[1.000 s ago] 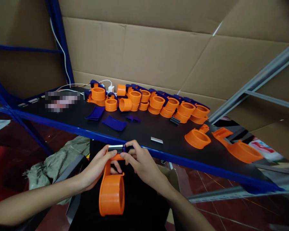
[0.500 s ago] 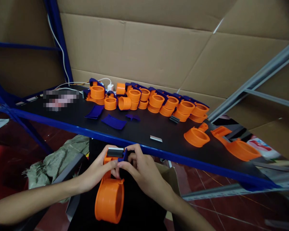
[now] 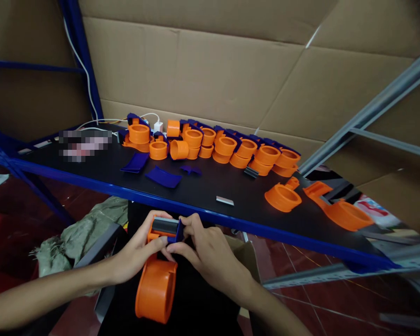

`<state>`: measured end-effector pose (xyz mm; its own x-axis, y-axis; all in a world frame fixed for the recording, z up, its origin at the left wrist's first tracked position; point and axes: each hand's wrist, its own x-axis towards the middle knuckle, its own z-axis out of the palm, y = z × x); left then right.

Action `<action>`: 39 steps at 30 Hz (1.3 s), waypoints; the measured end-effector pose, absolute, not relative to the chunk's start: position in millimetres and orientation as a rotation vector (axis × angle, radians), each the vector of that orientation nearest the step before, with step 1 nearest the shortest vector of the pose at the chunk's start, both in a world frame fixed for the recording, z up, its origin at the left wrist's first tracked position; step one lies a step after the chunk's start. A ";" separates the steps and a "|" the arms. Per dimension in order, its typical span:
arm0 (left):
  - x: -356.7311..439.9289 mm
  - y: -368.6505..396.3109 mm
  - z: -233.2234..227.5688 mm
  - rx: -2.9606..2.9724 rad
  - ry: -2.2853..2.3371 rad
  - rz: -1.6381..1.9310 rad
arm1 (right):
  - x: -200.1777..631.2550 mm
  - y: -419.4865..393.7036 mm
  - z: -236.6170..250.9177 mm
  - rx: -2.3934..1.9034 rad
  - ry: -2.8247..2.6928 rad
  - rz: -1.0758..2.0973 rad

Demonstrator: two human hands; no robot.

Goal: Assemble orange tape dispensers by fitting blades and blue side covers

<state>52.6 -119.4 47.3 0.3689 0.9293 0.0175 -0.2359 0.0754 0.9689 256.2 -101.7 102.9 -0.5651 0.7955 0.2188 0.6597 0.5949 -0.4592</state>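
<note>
fingers (image 3: 173,246) pinch orange dispenser (image 3: 156,289) | shelf (image 3: 210,216) just beyond

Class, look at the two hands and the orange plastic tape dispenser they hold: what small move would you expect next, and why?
Probably pressing the dark blue plastic piece home. The right hand pinches it against the toothed metal blade end of the orange plastic tape dispenser, while the left hand steadies the handle.
</note>
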 end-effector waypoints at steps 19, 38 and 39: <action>40.7 -98.7 51.8 0.976 0.510 0.958 | 282.5 -96.7 111.9 -1.079 -2.449 0.390; 38.4 -99.3 65.2 0.901 0.403 1.163 | 256.7 -84.1 96.9 -0.800 -1.939 1.448; 38.6 -99.4 65.6 0.881 0.367 1.112 | 255.2 -80.2 96.3 -0.730 -1.839 1.651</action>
